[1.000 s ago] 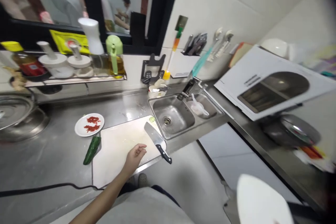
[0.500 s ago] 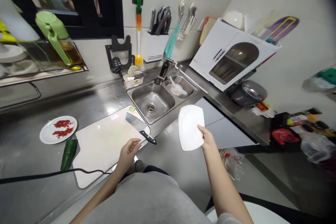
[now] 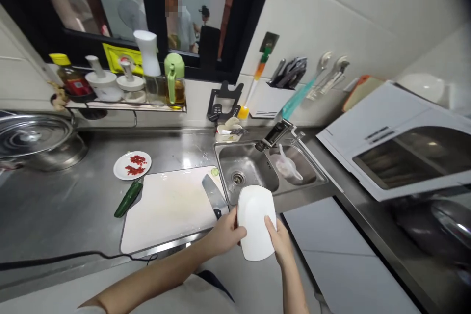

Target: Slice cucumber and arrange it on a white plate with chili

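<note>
A white plate (image 3: 255,225), squarish with rounded sides, is tilted up in front of me. My right hand (image 3: 278,240) grips its right edge, thumb on the face. On the opposite edge, my left hand (image 3: 228,231) is closed with its thumb over the rim; those fingers are partly hidden behind the plate. A cleaver (image 3: 213,194) lies on the white cutting board (image 3: 165,211), its handle partly covered by my left hand. A small green slice (image 3: 214,171) rests at the board's far corner. Left of the board lies a dark green cucumber piece (image 3: 128,198).
A round plate (image 3: 121,169) with chopped red bits sits behind the cucumber. The double sink (image 3: 250,169) has a faucet (image 3: 274,135) and a plastic bag (image 3: 288,166). A lidded pot (image 3: 55,149) stands far left, a white cabinet (image 3: 405,127) right. A black cable (image 3: 73,257) crosses the counter.
My left hand has moved right from beside the board and taken hold of the plate's left edge. The right hand keeps its grip. The view has turned left.
</note>
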A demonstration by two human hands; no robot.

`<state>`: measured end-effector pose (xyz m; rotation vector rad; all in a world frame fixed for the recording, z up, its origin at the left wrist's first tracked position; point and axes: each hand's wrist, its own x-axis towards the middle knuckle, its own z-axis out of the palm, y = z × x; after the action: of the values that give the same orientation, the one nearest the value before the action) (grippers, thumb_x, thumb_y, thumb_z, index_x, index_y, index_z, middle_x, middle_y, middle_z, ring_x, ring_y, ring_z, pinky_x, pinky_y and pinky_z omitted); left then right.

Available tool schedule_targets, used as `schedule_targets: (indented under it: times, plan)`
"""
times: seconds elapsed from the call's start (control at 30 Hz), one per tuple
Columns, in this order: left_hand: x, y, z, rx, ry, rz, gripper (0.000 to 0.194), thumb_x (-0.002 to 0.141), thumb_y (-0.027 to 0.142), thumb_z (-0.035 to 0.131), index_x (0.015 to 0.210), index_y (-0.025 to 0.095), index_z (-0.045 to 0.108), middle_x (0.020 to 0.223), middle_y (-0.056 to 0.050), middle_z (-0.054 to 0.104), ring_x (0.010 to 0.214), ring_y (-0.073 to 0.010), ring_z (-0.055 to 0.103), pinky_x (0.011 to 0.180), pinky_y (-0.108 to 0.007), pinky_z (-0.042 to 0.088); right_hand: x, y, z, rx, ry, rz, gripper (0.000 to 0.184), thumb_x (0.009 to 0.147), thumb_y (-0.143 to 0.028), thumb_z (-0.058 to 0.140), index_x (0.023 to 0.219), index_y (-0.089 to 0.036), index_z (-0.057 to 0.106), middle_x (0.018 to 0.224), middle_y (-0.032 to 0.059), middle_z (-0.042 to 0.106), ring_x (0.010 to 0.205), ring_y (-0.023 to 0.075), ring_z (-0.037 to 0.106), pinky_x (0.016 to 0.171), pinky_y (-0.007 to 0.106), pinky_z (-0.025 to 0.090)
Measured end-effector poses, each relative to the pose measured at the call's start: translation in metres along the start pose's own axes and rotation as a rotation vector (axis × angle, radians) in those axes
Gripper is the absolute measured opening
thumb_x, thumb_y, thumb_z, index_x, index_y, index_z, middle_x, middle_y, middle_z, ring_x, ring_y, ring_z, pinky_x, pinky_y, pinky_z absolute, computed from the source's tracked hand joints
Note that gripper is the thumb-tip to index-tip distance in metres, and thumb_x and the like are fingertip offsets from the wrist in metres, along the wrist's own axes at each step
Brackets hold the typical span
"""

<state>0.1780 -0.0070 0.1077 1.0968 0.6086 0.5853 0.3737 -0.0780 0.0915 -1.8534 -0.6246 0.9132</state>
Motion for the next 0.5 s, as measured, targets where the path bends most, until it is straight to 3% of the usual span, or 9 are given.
schedule_targets:
  times: [0.1, 0.23, 0.37, 0.5]
  plan:
    - [0.007, 0.0, -0.01, -0.015, 0.086, -0.001, 0.042, 0.071, 0.017, 0.055, 0.113, 0.016, 0.057, 0.077, -0.002, 0.064, 0.073, -0.0178, 0.061, 0.064, -0.027, 0.05, 0.019, -0.005, 0.008, -0.362, 0.102, -0.177, 0.051, 0.072, -0.068, 0.054, 0.066, -0.018, 0.064, 0.061, 0.0051, 0.066, 0.061, 0.0215, 0.061, 0.055, 0.028, 0.046]
    - [0.012, 0.008, -0.026, -0.047, 0.176, -0.032, 0.042, 0.069, 0.015, 0.052, 0.11, 0.016, 0.057, 0.08, -0.002, 0.064, 0.072, -0.0168, 0.06, 0.06, -0.025, 0.049, 0.045, -0.008, 0.021, -0.599, 0.106, -0.292, 0.057, 0.079, -0.068, 0.036, 0.065, -0.021, 0.065, 0.068, 0.0124, 0.07, 0.066, 0.0254, 0.062, 0.057, 0.031, 0.044]
    - [0.012, 0.015, -0.049, -0.114, 0.277, -0.075, 0.041, 0.067, 0.016, 0.052, 0.108, 0.015, 0.058, 0.085, -0.004, 0.066, 0.077, -0.0181, 0.061, 0.06, -0.025, 0.049, 0.071, -0.012, 0.034, -0.625, 0.052, -0.33, 0.059, 0.077, -0.071, 0.035, 0.062, -0.022, 0.065, 0.071, 0.0152, 0.071, 0.069, 0.0279, 0.064, 0.062, 0.033, 0.045]
    - [0.021, 0.015, -0.087, -0.179, 0.432, -0.134, 0.042, 0.071, 0.022, 0.054, 0.111, 0.013, 0.056, 0.093, -0.008, 0.067, 0.081, -0.0209, 0.063, 0.061, -0.028, 0.052, 0.077, -0.001, 0.028, -0.56, 0.054, -0.255, 0.063, 0.073, -0.074, 0.036, 0.061, -0.02, 0.066, 0.065, 0.0121, 0.069, 0.065, 0.0277, 0.063, 0.062, 0.034, 0.047]
